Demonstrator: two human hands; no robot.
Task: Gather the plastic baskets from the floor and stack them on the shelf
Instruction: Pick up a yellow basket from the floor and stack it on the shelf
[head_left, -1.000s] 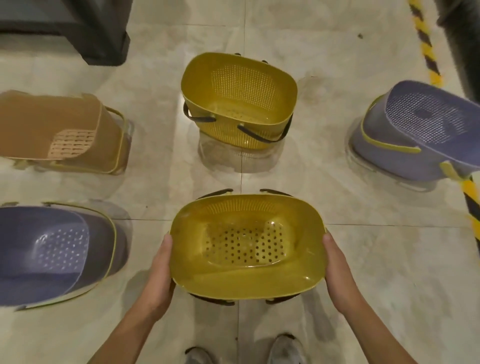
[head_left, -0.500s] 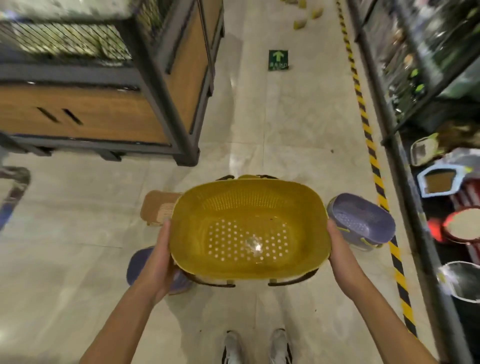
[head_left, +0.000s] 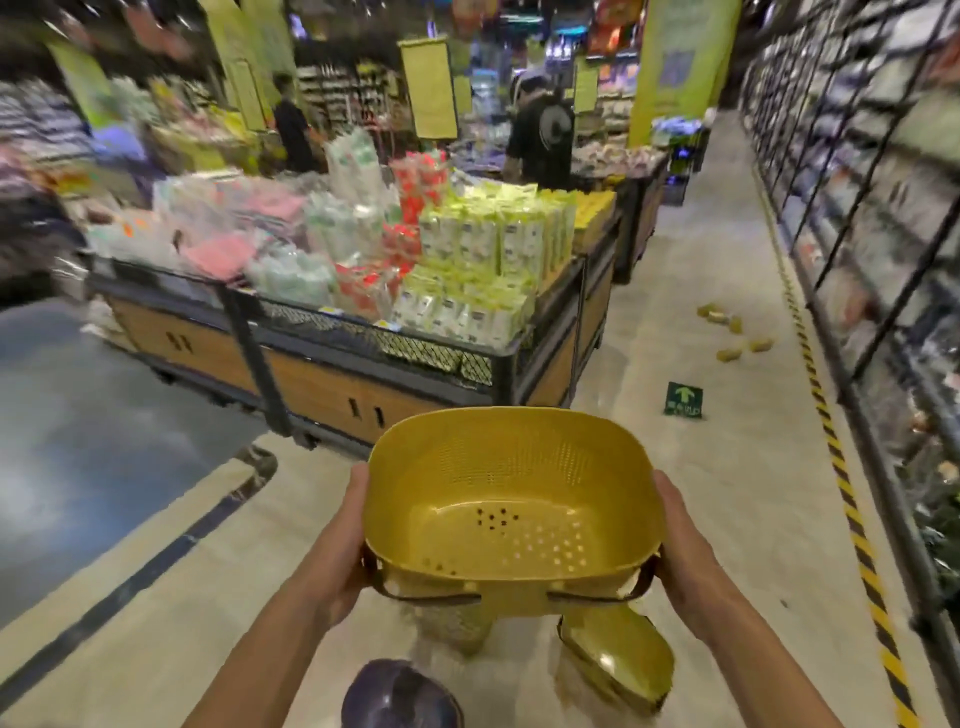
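Observation:
I hold a yellow perforated plastic basket (head_left: 511, 499) in front of me at about waist height, its open side up and its dark handles hanging below the rim. My left hand (head_left: 345, 551) grips its left side and my right hand (head_left: 683, 551) grips its right side. Below it on the floor lie another yellow basket (head_left: 615, 657) on its side and a purple basket (head_left: 400, 696) at the bottom edge. The tall wire shelf (head_left: 883, 218) runs along the right side of the aisle.
A wood-panelled display table (head_left: 332, 374) piled with packaged goods stands ahead on the left. Two people stand behind it. A yellow-and-black floor stripe (head_left: 831, 447) runs beside the shelf. Small yellow items (head_left: 732, 338) lie on the floor farther down the aisle.
I have stood up and lifted the yellow basket off the floor. My view has swung up from the baskets on the floor to the aisle ahead.

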